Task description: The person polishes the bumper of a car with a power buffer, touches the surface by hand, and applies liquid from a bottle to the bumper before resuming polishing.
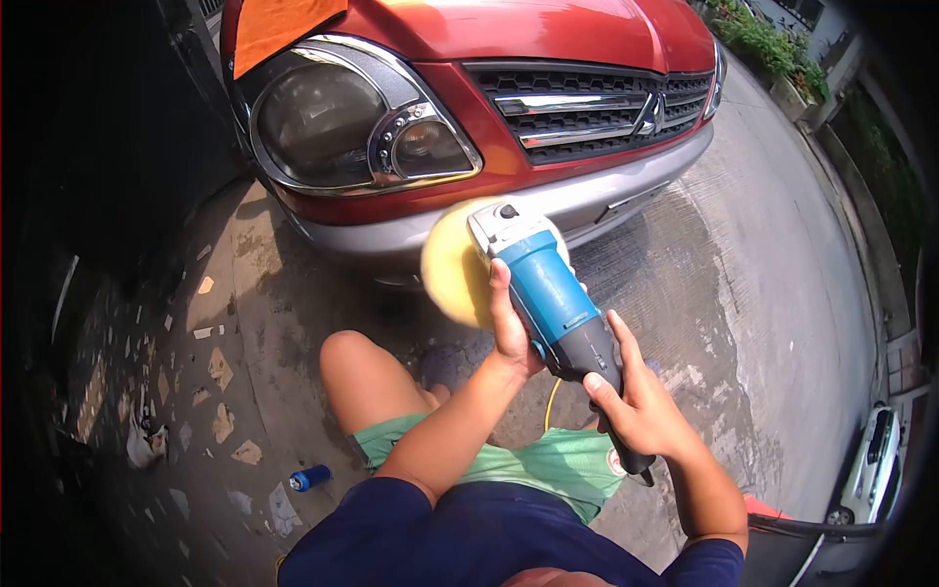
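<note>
A blue and black power polisher with a silver head hangs in front of me, tilted up toward the car. Its round yellow polishing pad overlaps the silver bumper in this view and looks slightly blurred. My left hand is wrapped around the polisher's body near the head, thumb along its side. Farther down, my right hand grips the black rear handle. Beyond the pad is the car's headlight, chrome-rimmed, its lens dull and hazy.
An orange cloth lies on the red hood. On the ground at the left sit a small blue cylinder and several pale scraps. A yellow cord runs below the polisher. A white car stands far right.
</note>
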Demonstrator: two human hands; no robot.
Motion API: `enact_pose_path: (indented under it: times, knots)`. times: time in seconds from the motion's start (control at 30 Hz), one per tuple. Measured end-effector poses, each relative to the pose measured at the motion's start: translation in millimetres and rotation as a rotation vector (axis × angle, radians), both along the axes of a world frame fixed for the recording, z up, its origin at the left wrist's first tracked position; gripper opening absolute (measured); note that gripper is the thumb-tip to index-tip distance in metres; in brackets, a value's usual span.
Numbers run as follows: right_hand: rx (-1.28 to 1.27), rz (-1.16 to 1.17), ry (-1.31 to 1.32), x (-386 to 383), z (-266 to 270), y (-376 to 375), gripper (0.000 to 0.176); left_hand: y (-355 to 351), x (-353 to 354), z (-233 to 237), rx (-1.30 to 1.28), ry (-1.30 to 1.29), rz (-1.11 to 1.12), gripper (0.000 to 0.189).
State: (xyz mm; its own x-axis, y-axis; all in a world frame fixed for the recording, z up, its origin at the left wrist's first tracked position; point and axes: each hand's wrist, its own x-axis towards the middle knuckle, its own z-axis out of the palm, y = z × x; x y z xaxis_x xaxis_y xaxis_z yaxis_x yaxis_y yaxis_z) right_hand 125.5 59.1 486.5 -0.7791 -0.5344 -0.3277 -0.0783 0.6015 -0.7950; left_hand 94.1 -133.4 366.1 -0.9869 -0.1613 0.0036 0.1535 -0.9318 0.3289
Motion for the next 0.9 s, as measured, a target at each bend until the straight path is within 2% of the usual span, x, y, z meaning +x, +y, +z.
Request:
enact_pose_path:
  times: [0.13,0.23,0.3,0.37,0.5,0.57,0.7,0.9]
  knots:
    - [0.019,-0.055,0.068,-10.8,13.4,11.7,0.092,21.5,-29.8,16.7,-0.033,-0.016,-0.088,0.104]
    - [-0.022,-0.235,-0.02,-35.1,24.0,26.5,0.089,52.0,-82.6,12.4,-0.049,-0.025,-0.183,0.106]
    - [-0.073,-0.25,0.107,-65.7,7.4,48.8,0.086,74.4,-120.4,14.8,-0.007,0.0,-0.243,0.104]
    - [-0.062,-0.337,0.041,-93.5,19.7,57.1,0.084,98.5,-165.5,13.7,0.069,0.03,-0.288,0.102]
    - [-0.062,-0.459,0.091,-144.3,21.7,75.0,0.082,131.9,-232.8,13.3,0.083,0.046,-0.444,0.097]
    - [-0.058,-0.468,0.06,-157.4,25.6,80.4,0.079,140.8,-248.3,18.2,0.047,0.013,-0.437,0.102]
    - [-0.089,-0.395,0.013,-146.7,31.7,79.3,0.078,133.2,-225.4,21.8,0.101,-0.015,-0.355,0.093]
    - [-0.07,-0.13,-0.088,-82.1,44.6,39.8,0.082,57.9,-94.0,38.7,0.011,-0.085,-0.04,0.09]
